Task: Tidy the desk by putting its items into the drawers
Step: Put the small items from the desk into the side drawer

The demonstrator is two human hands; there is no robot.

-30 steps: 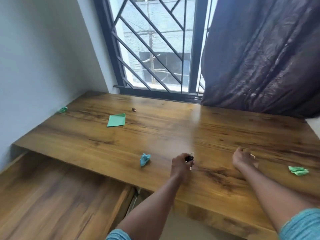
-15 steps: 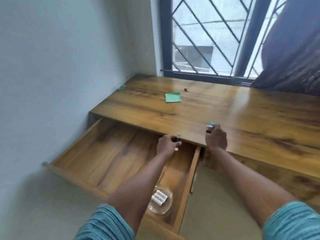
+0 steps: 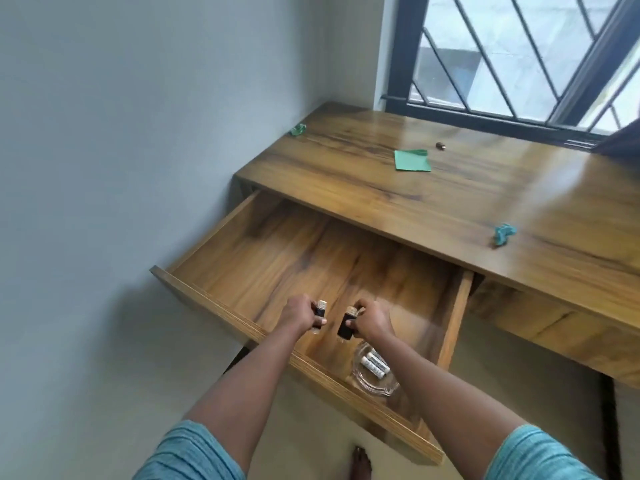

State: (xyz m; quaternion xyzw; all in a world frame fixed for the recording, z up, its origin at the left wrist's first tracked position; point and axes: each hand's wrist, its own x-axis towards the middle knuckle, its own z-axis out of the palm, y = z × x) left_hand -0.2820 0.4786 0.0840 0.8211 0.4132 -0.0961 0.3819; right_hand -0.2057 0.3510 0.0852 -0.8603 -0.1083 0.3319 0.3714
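Partly done. In the open drawer (image 3: 277, 258), near its front right corner, a glass dish (image 3: 388, 389) with white batteries (image 3: 373, 364) inside. Over the drawer, left hand (image 3: 299, 315) with fingers curled round the left black stick (image 3: 319, 310), right hand (image 3: 372, 322) the same round the right black stick (image 3: 345, 326). Left to clear off the counter (image 3: 450, 209): flat green paper (image 3: 412, 161), corner green ball (image 3: 298, 129), front green ball (image 3: 504, 233), tiny brown thing (image 3: 440, 145).

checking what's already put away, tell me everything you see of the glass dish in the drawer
The glass dish is clear and roundish, with a thick notched rim like an ashtray's. It sits upright on the floor of the open drawer, toward its front right corner. White batteries lie side by side in it. The right forearm hides part of its right side.
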